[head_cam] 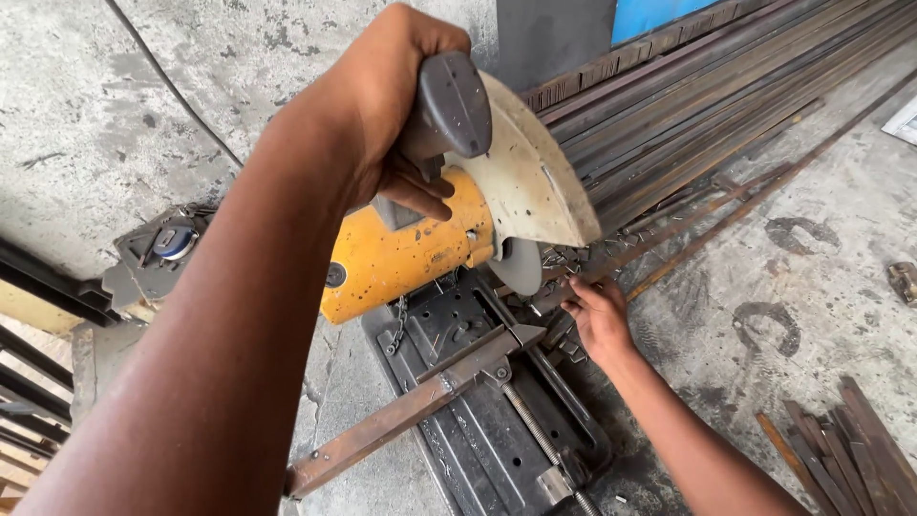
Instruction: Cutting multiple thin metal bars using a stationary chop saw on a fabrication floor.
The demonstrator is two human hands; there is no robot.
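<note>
Left hand [382, 105] gripping grey plastic saw handle [449, 110], right hand [600, 320] on rusty flat bar [669, 253]

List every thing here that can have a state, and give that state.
Left hand: closed around the saw handle.
Right hand: resting on a rusty bar beside the blade.
Chop saw: head raised.
Blade: above the steel, mostly under its guard.
Angle bar: lying across the saw base.
Steel rods: piled on the floor.

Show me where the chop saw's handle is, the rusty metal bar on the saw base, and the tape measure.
Saw handle [449, 105], head view, grey grip top.
Metal bar [401, 416], head view, mid-length.
Tape measure [174, 239], head view, round case.
</note>
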